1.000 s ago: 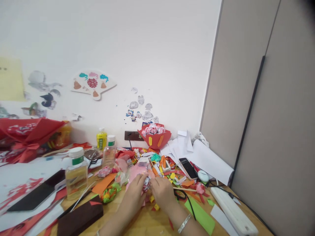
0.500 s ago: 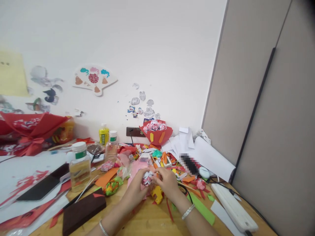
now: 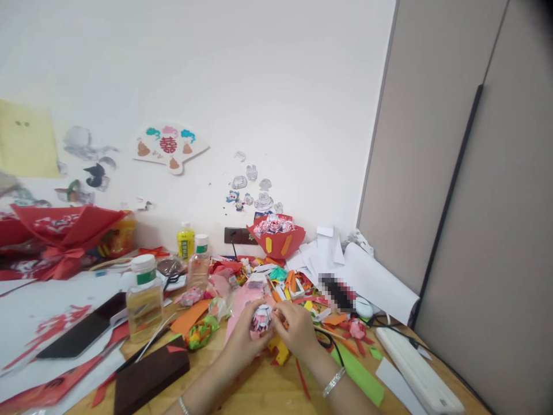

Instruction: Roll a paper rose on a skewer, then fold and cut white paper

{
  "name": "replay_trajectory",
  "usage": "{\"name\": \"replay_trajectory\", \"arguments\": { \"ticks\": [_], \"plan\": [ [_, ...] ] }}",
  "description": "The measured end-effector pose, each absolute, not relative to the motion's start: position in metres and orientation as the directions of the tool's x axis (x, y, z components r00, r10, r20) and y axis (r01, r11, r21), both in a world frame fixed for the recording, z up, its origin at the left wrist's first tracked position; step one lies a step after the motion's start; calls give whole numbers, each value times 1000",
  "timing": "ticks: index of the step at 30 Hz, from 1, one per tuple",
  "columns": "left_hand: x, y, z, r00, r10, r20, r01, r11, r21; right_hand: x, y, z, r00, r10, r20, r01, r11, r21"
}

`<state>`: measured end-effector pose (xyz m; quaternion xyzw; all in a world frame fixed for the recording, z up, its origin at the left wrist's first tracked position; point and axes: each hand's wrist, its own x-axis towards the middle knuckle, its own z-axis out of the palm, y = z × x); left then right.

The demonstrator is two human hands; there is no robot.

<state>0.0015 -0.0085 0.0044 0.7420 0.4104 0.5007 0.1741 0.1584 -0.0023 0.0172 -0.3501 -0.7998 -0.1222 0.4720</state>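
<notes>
A small pink and white paper flower [image 3: 261, 319] is held just above the front middle of the wooden table. My left hand [image 3: 245, 337] is wrapped round its left side, the thumb and fingers pressed on it. At the flower's right edge is my right hand [image 3: 296, 328], its thumb and fingers closed together; what they pinch, if anything, is too small to make out. Under the hands lie a pink sheet [image 3: 237, 305] and a yellow piece [image 3: 280, 350].
Paper scraps [image 3: 298, 285] cover the table behind the hands. A clear bottle [image 3: 144, 305], a dark brown box [image 3: 151, 374] and a tablet [image 3: 82, 328] stand or lie left. A red bouquet [image 3: 276, 239] is at the wall. On the right lies a white power strip [image 3: 419, 369].
The whole view has shifted slightly, so things appear a little lower and further right. My left hand still holds the flower, which now shows more of its face.
</notes>
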Motion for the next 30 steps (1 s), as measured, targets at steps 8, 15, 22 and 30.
{"name": "replay_trajectory", "arguments": {
  "ticks": [8,15,22,30],
  "plan": [
    [2,-8,1,139,787,601,448,-591,671,159,2,12,-360,394,845,692,721,-41],
    [4,-16,10,212,767,606,411,-632,656,157,1,16,-320,430,844,675,728,-116],
    [1,-13,7,216,778,590,435,-617,656,157,0,15,-288,443,849,689,712,-138],
    [4,-19,13,287,762,581,402,-646,649,160,2,10,-364,361,858,706,708,2]
  ]
}}
